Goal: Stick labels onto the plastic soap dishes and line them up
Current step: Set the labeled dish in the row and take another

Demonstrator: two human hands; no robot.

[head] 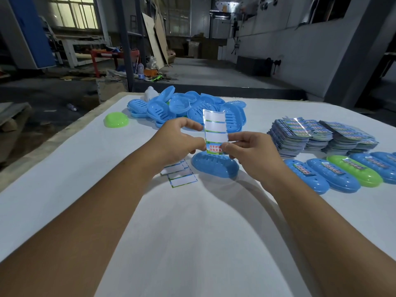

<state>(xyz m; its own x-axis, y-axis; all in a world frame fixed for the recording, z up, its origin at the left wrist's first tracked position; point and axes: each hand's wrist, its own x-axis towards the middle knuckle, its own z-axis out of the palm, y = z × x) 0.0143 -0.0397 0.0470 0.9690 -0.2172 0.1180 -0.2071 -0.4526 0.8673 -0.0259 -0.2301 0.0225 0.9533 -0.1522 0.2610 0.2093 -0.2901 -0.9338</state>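
Observation:
A label sheet [215, 129] stands upright between my hands, its upper slots blank and one printed label at the bottom. My left hand [180, 140] pinches its left edge; my right hand [250, 148] pinches the bottom label at the right. Just below them a blue soap dish [214, 167] lies upside down on the white table [192, 221]. A row of labelled dishes [342, 174], blue with one green, lies at the right. A heap of unlabelled blue dishes [188, 106] sits at the back.
Stacks of label sheets [321, 133] stand at the right behind the row. Spent backing sheets [182, 176] lie under my left wrist. A lone green dish [116, 119] and a white object [151, 93] sit at the back left. The table's left edge runs diagonally.

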